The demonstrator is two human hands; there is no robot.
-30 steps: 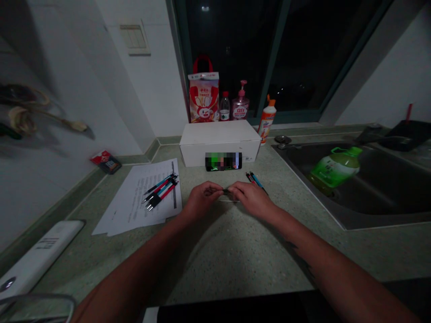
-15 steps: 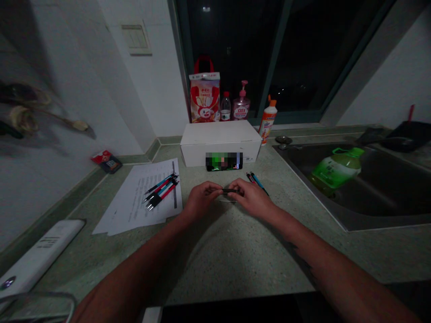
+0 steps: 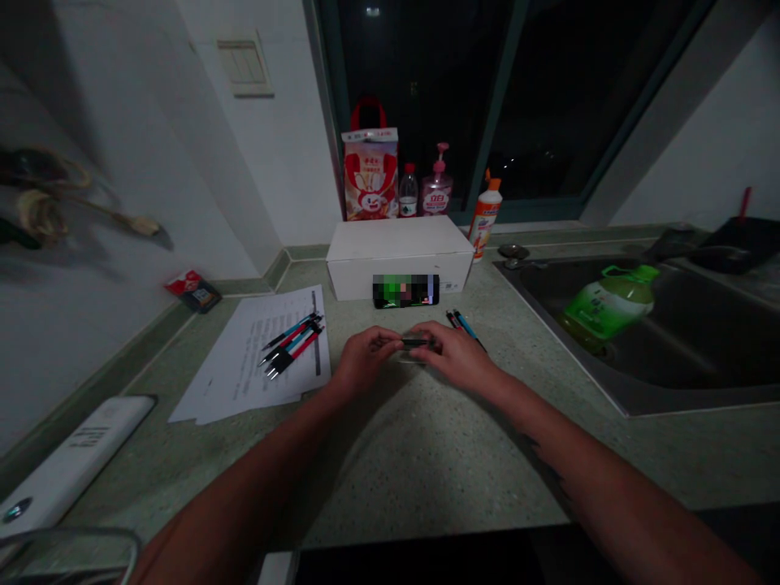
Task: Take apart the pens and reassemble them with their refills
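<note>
Over the middle of the counter, my left hand and my right hand face each other, both closed in a pinch. Between their fingertips lies a slim dark pen part, held level, its ends covered by the fingers. A thin pale stick, perhaps a refill, shows just below it on the counter. Beyond my right hand lie a couple of pens, partly hidden by it. Several black, red and blue pens rest on printed sheets to the left.
A phone leans against a white box behind my hands. Bottles and a red bag stand at the window. On the right, a sink holds a green jug. A white appliance lies at the left.
The fingers of my right hand have shifted slightly to the left along the dark pen part. My left hand keeps its pinch in nearly the same place.
</note>
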